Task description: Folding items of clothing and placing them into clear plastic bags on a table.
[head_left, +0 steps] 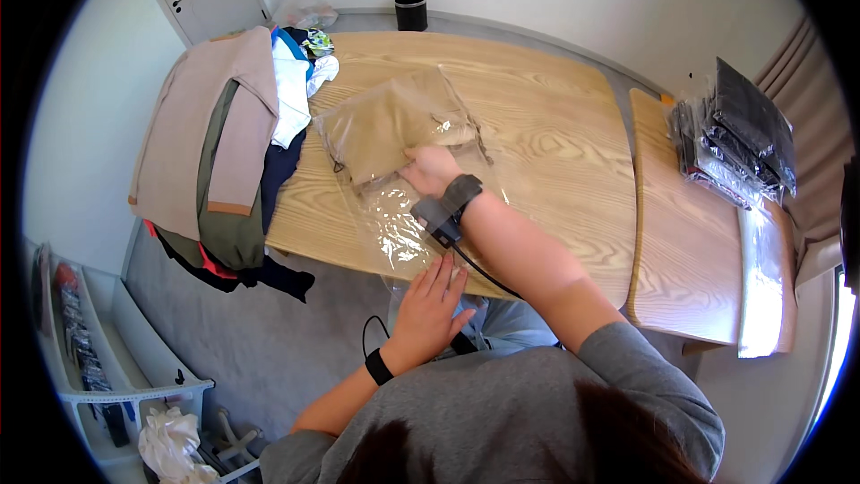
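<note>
A folded tan garment point(376, 139) lies in a clear plastic bag point(394, 224) at the table's near left part. My right hand point(432, 170) reaches over the bag and is closed on the garment's near edge; some fingers are hidden, and I cannot tell whether the hand is inside the plastic. My left hand point(432, 309) rests with fingers stretched out, its fingertips on the loose near end of the bag at the table's front edge. A dark band and a small device with a cable sit on my right wrist.
Unfolded clothes point(210, 134) are heaped over the left side of the wooden table point(546, 143). On a side table point(685, 251) at right lie bagged dark garments point(748, 134) and a pile of clear plastic point(760, 278). A shelved cart point(125, 367) stands lower left; a black bin point(411, 13) stands behind.
</note>
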### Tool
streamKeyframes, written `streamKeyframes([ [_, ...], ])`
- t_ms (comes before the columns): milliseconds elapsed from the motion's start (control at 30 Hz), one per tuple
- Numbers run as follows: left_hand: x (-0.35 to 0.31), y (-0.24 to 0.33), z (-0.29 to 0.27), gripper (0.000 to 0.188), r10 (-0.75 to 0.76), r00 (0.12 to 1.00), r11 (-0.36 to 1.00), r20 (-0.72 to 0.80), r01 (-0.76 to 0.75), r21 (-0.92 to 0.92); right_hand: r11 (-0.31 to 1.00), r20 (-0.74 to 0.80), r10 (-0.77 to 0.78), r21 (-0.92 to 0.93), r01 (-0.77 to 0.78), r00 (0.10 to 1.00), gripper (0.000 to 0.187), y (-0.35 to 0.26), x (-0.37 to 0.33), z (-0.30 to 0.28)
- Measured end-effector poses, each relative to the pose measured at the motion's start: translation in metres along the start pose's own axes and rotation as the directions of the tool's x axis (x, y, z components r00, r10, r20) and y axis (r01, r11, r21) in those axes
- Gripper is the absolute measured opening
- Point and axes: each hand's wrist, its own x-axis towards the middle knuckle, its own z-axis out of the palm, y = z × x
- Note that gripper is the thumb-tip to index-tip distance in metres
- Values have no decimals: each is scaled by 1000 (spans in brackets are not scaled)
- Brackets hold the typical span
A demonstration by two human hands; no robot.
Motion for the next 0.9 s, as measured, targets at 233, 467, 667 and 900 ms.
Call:
streamKeyframes([
  [233,-28,-16,-10,59,-50,997,998,54,52,-35,169,553,511,686,-708,658,34,-162,-71,-4],
  [467,-68,-49,-107,22,-77,992,882,-96,23,-470,556,843,373,130,-821,387,23,-279,-76,-158],
  [667,-25,-134,-83,26,-778,611,550,-143,554,-625,728,42,685,-74,-682,727,21,-163,-52,-168],
  [900,-1,-154,-45,18,-788,599,377,144,653,-657,609,179,787,-67,-790,591,20,-150,-68,-182],
])
